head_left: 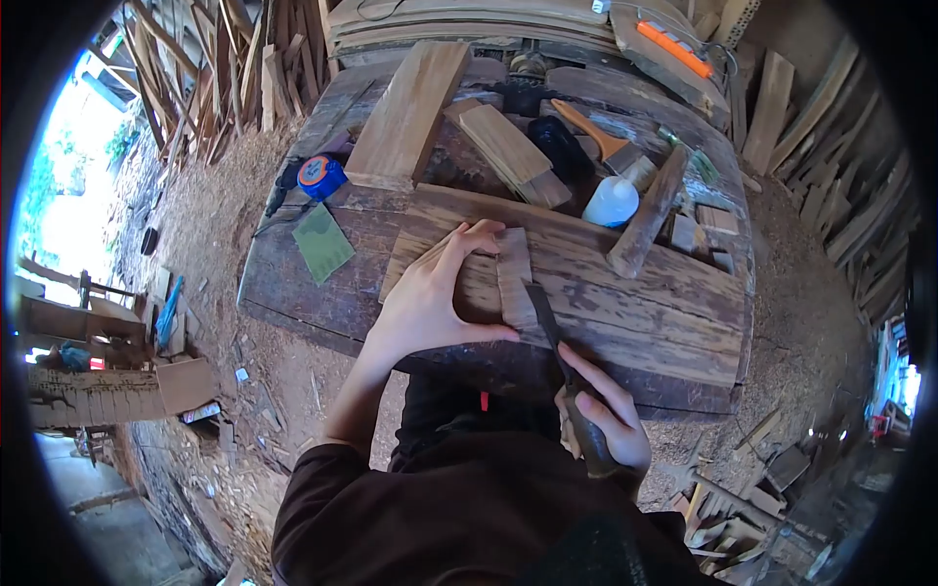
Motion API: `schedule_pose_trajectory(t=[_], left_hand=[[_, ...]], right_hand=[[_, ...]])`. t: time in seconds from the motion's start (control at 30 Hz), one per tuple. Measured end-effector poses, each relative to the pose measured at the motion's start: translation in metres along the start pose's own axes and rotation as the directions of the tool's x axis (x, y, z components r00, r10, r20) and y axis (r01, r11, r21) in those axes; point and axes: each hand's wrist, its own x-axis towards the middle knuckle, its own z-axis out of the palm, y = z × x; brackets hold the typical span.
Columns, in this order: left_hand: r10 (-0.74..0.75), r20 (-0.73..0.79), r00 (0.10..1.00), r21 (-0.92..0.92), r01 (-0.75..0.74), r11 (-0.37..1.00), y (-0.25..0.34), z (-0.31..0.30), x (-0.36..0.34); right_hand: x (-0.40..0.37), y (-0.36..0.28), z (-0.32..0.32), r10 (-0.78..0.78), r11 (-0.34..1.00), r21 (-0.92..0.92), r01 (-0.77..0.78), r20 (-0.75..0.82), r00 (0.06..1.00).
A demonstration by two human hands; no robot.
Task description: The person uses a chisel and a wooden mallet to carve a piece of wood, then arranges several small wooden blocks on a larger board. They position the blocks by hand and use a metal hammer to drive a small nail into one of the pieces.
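My left hand rests on the workbench with thumb and fingers spread around a small wooden piece, touching its left side at both ends. The piece lies on a wide, dark-streaked board. In my right hand, near the bench's front edge, is a long dark tool with a narrow blade. Its tip reaches the right edge of the small piece. The fingers of my right hand wrap round the tool's handle.
On the bench are a blue tape measure, green sandpaper, a thick block, a brush, a white bottle and a wooden mallet-like stick. An orange power strip lies behind.
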Motion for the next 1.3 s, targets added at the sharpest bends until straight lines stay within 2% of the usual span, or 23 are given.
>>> schedule_pose_trajectory(t=[0.07,0.17,0.2,0.27,0.33,0.4,0.47,0.53,0.57,0.6,0.67,0.73,0.8,0.83,0.9,0.93,0.97,1.0,1.07,1.1,1.13,1.2,1.3], left_hand=[[-0.012,0.015,1.0,-0.005,0.012,1.0,0.0,0.0,0.002],[-0.03,0.005,1.0,0.004,0.03,1.0,0.002,0.0,0.002],[-0.031,-0.001,1.0,0.017,0.031,0.999,0.002,0.0,0.002],[-0.042,-0.006,0.999,0.028,0.042,0.999,0.002,0.0,0.001],[-0.03,-0.037,0.999,0.087,0.033,0.996,0.001,0.002,-0.001],[-0.04,-0.043,0.998,0.084,0.044,0.996,0.0,0.004,-0.001],[-0.04,-0.028,0.999,0.072,0.042,0.997,-0.002,0.006,-0.003],[-0.077,-0.049,0.996,0.01,0.078,0.997,-0.004,0.007,-0.004],[-0.062,-0.05,0.997,0.008,0.062,0.998,-0.004,0.006,-0.003],[-0.054,-0.04,0.998,0.0,0.054,0.999,-0.005,0.007,-0.003],[-0.056,-0.066,0.996,-0.047,0.053,0.997,-0.008,0.008,-0.005],[-0.03,-0.075,0.997,-0.055,0.026,0.998,-0.009,0.008,-0.006],[-0.01,-0.096,0.995,-0.063,0.003,0.998,-0.011,0.009,-0.006],[-0.008,-0.105,0.994,-0.109,-0.004,0.994,-0.012,0.011,-0.006],[-0.003,-0.119,0.993,-0.153,-0.015,0.988,-0.01,0.009,-0.006],[-0.012,-0.102,0.995,-0.151,-0.004,0.989,-0.007,0.007,-0.006],[-0.02,-0.083,0.996,-0.148,0.007,0.989,-0.005,0.005,-0.006],[-0.016,-0.08,0.997,-0.148,0.004,0.989,-0.005,0.004,-0.005],[0.057,0.021,0.998,-0.079,-0.056,0.995,-0.006,0.001,-0.002],[0.061,0.027,0.998,-0.082,-0.059,0.995,-0.005,0.0,-0.002],[0.104,0.025,0.994,-0.049,-0.102,0.994,-0.005,-0.001,-0.002],[0.154,0.029,0.988,-0.017,-0.153,0.988,-0.006,-0.004,-0.001],[0.19,0.033,0.981,-0.032,-0.189,0.981,-0.013,-0.005,-0.003]], right_hand=[[0.005,-0.004,-0.006,-0.055,0.998,0.038,0.053,0.055,0.997],[0.007,-0.006,-0.022,-0.128,0.961,0.274,0.034,0.334,0.934],[0.007,-0.01,-0.022,-0.124,0.962,0.27,0.031,0.334,0.934],[0.007,-0.02,-0.018,-0.243,0.879,0.472,0.067,0.323,0.915],[0.028,-0.009,-0.032,-0.497,0.809,0.559,0.185,0.48,0.723],[0.029,-0.021,-0.04,-0.49,0.849,0.477,0.229,0.546,0.679],[0.015,-0.022,-0.052,-0.307,0.907,0.414,0.082,0.515,0.8],[0.013,-0.023,-0.046,-0.389,0.904,0.342,0.255,0.416,0.822],[0.033,0.001,-0.042,-0.516,0.729,0.656,0.195,0.339,0.787],[0.032,0.009,-0.041,-0.52,0.725,0.657,0.207,0.326,0.79],[0.042,-0.007,-0.019,-0.748,0.663,0.298,0.686,0.279,0.602],[0.037,-0.012,-0.018,-0.701,0.713,0.272,0.646,0.282,0.656],[0.023,-0.017,-0.024,-0.521,0.824,-0.126,0.553,0.216,0.826],[0.018,-0.025,-0.023,-0.517,0.824,-0.133,0.551,0.22,0.827],[0.008,-0.049,-0.017,-0.508,0.605,-0.672,0.427,0.086,0.857],[0.004,-0.056,-0.013,-0.53,0.425,-0.86,0.283,0.017,0.848],[0.003,-0.057,-0.005,-0.639,0.384,-0.886,0.26,-0.051,0.767],[0.008,-0.052,-0.003,-0.642,0.384,-0.886,0.26,-0.054,0.765],[0.027,-0.043,-0.005,-0.849,0.432,-0.596,0.677,-0.015,0.528],[0.036,-0.043,0.003,-0.884,0.407,-0.471,0.783,0.014,0.468],[0.041,-0.041,0.003,-0.885,0.407,-0.474,0.781,0.006,0.465],[0.052,-0.035,0.001,-0.904,0.417,-0.135,0.899,0.048,0.426],[0.057,-0.046,0.006,-0.935,0.351,-0.124,0.928,0.001,0.354]])
